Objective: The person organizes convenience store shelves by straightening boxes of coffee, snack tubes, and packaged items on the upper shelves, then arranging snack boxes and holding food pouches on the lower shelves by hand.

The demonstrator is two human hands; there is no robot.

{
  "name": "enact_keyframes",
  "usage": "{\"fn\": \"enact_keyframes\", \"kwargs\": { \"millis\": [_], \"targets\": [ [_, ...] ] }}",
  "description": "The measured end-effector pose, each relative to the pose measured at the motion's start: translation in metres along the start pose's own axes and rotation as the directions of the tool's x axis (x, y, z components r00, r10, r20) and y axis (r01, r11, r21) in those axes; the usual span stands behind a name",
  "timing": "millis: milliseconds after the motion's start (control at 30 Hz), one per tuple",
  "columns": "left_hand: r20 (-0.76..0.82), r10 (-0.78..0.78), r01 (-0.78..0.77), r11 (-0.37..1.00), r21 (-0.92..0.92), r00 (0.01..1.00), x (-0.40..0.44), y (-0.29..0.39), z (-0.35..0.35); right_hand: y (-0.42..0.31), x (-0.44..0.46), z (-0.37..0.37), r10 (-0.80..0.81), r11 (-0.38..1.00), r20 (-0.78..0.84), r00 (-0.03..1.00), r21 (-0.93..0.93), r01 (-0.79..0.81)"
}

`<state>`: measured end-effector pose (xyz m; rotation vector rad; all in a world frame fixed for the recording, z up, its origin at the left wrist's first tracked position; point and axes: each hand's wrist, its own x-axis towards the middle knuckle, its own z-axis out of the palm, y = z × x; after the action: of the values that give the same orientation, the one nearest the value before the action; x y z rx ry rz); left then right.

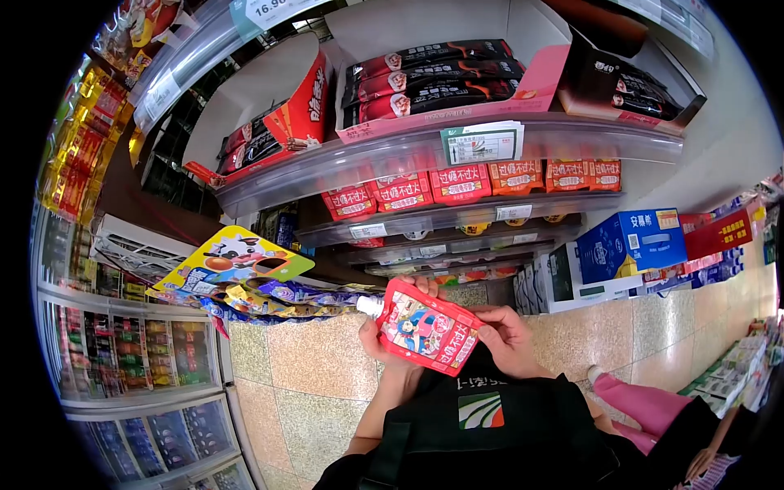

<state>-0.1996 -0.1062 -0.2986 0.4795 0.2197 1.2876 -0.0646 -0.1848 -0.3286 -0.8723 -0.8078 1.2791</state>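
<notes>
A red spouted pouch [420, 327] with a white cap, a cartoon figure and Chinese lettering is held tilted in front of my dark apron [523, 420]. My left hand [380, 341] is closed around its capped end, with the thumb on the near side and fingertips showing past the far edge. At the opposite end, my right hand [508, 336] pinches the pouch's right edge. Ahead of my hands, a shelf bears a row of similar red and orange packs [461, 181], upright behind a clear rail.
Above are a pink display box [457, 114] of black sticks and a red-and-white box [306, 114]. Snack packets [261, 298] hang close left of my hands. A glass-fronted cooler [135, 351] lines the left. Blue cartons [629, 245] stand right. Another person's pink trouser leg [641, 404] is lower right.
</notes>
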Motion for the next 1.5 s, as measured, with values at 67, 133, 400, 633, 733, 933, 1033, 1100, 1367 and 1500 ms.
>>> {"fn": "enact_keyframes", "kwargs": {
  "millis": [67, 133, 400, 633, 733, 933, 1033, 1100, 1367, 1500],
  "targets": [
    [0.008, 0.004, -0.004, 1.000, 0.031, 1.000, 0.000, 0.001, 0.000, -0.002, 0.001, -0.001, -0.061, 0.996, 0.016, 0.998, -0.059, 0.062],
    [0.035, 0.028, -0.030, 0.998, 0.048, 0.999, 0.000, -0.001, -0.002, 0.000, 0.002, -0.004, -0.151, 0.976, -0.005, 0.989, -0.160, 0.148],
    [-0.141, -0.041, 0.032, 0.997, -0.070, 0.989, -0.003, -0.006, -0.003, -0.006, 0.004, -0.010, -0.477, 0.774, 0.085, 0.875, -0.431, 0.464],
    [-0.232, -0.234, 0.200, 0.967, -0.159, 0.944, -0.008, -0.008, 0.002, 0.004, -0.012, -0.016, -0.350, 0.904, 0.001, 0.937, -0.264, 0.337],
    [-0.232, -0.309, 0.278, 0.948, -0.156, 0.922, -0.026, -0.021, 0.005, 0.004, -0.010, -0.019, -0.316, 0.938, -0.075, 0.946, -0.174, 0.300],
    [-0.324, -0.357, 0.337, 0.934, -0.118, 0.876, -0.031, -0.020, -0.008, -0.008, -0.015, -0.027, -0.144, 0.971, -0.055, 0.988, -0.199, 0.131],
    [-0.375, -0.464, 0.509, 0.860, 0.026, 0.803, -0.028, -0.017, -0.009, -0.053, 0.003, -0.008, 0.035, 0.662, 0.051, 0.998, -0.749, 0.015],
    [-0.396, -0.478, 0.543, 0.837, 0.065, 0.784, -0.026, -0.017, -0.011, -0.020, 0.005, -0.014, -0.099, 0.601, 0.044, 0.994, -0.793, 0.095],
    [-0.549, -0.513, 0.648, 0.759, 0.069, 0.660, -0.030, -0.013, -0.025, 0.010, 0.000, -0.022, -0.122, 0.682, -0.119, 0.985, -0.732, -0.004],
    [-0.288, -0.647, 0.707, 0.632, 0.317, 0.706, -0.045, -0.025, -0.045, -0.013, 0.040, -0.021, 0.129, 0.721, 0.151, 0.980, -0.693, 0.012]
  ]
}}
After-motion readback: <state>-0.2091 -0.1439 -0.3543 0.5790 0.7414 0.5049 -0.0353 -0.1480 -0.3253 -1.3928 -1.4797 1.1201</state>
